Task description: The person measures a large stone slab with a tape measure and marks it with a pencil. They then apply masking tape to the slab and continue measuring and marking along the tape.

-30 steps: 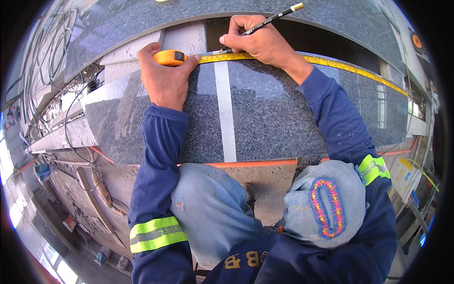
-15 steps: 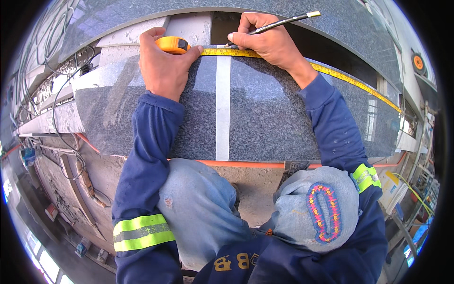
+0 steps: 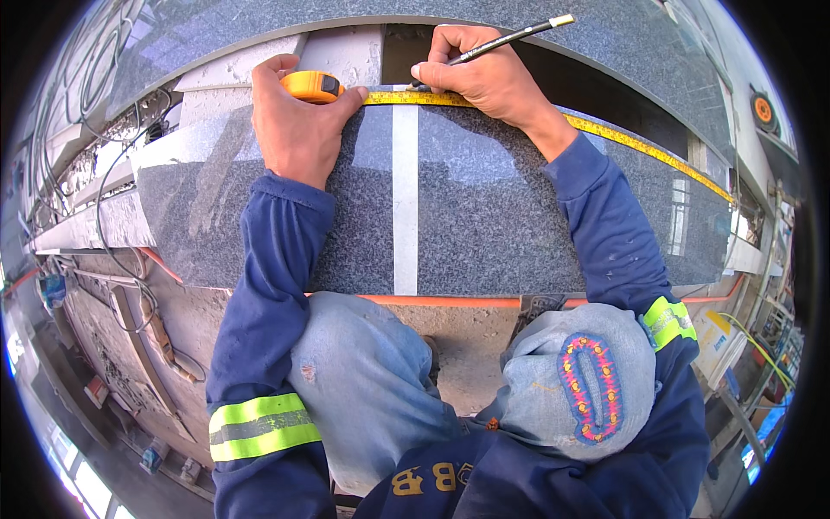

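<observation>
My left hand [image 3: 301, 130] is closed around the orange case of a tape measure [image 3: 313, 86], its thumb on the blade where it leaves the case. The yellow blade [image 3: 648, 151] runs right along the far edge of a dark speckled stone slab [image 3: 493, 225], passing beneath my right hand [image 3: 488, 82]. Between that hand's fingers is a black pencil [image 3: 510, 38] with a pale end, pointing up to the right. Its tip is down by the slab's far edge, close to the top of a pale strip [image 3: 405, 199] that crosses the slab.
Beyond a gap lies another dark stone slab [image 3: 346, 10]. Black cables [image 3: 102, 195] hang at the left. An orange hose or pipe [image 3: 450, 301] runs along the near side, below the slab. A small orange-hubbed wheel [image 3: 762, 110] is at the far right.
The pencil and right hand have shifted very slightly left, with the pencil's pale end a little lower. The left hand keeps its hold on the tape measure.
</observation>
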A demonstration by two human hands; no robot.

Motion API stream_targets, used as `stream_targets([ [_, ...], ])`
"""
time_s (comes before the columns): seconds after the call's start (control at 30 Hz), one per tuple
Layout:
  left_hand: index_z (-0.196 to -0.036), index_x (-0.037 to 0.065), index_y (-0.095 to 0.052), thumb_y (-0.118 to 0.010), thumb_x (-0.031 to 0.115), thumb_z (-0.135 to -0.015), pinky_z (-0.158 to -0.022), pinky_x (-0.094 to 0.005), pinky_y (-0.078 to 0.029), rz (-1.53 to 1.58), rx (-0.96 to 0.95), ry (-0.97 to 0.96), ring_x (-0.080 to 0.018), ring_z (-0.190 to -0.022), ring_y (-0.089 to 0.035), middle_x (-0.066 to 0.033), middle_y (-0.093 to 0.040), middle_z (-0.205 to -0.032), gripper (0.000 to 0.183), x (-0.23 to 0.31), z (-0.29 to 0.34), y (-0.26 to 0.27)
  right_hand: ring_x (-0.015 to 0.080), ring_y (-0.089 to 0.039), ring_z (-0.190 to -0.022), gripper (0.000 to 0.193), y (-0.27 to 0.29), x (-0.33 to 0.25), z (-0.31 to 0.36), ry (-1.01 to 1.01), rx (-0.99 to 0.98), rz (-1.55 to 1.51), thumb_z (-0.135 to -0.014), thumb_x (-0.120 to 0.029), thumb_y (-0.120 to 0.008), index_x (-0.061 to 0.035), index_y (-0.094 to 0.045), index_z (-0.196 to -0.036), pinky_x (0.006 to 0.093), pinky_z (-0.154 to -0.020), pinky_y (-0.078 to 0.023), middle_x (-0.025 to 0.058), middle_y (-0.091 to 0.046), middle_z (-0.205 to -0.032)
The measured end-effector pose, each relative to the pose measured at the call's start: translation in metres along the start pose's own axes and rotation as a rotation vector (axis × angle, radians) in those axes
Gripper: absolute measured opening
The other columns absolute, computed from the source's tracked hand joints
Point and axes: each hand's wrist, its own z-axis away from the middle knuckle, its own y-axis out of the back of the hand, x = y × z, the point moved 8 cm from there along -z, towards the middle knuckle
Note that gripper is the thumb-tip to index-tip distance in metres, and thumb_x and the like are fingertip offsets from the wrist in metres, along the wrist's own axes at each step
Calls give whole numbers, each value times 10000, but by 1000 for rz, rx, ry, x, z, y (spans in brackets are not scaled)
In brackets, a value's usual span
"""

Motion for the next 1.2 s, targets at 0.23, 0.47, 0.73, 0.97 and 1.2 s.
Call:
stream_targets([
  [0.23,-1206,-29,-491,-945,258,-634,-832,-383,-558,13,-8,14,-257,-893,-646,-179,-624,-1008,784,-2,-2,-1,19,-525,-590,249,1,-1,-1,17,18,22,-913,-200,-734,-65,-600,-752,196,-529,-403,-28,-581,-645],
  [0.47,-1213,-22,-486,-946,263,-640,-848,-377,-557,20,-6,11,-253,-896,-643,-175,-617,-1008,788,-2,-1,-1,22,-527,-583,245,-1,1,-2,-1,6,30,-911,-195,-737,-67,-601,-752,197,-529,-410,-26,-582,-645],
  [0.73,-1212,-21,-488,-947,259,-633,-856,-391,-550,14,-7,21,-272,-910,-641,-182,-617,-1017,790,-4,-3,0,21,-523,-584,234,-1,4,-4,-3,23,12,-915,-181,-727,-64,-600,-757,192,-527,-405,-30,-582,-654],
  [0.97,-1169,-16,-534,-940,249,-611,-826,-415,-534,-59,71,-81,-304,-899,-647,-179,-636,-1023,739,-6,-4,3,117,-627,-683,171,17,-19,9,273,345,139,-892,-200,-739,-45,-674,-861,267,-625,-496,36,-671,-763],
  [1.2,-1143,8,-516,-923,186,-676,-811,-326,-514,112,-14,25,-186,-880,-565,-96,-569,-981,645,-29,-21,-5,276,-668,-952,193,99,-21,130,478,472,813,-814,-39,-752,-25,-690,-997,389,-765,-536,97,-713,-996],
])
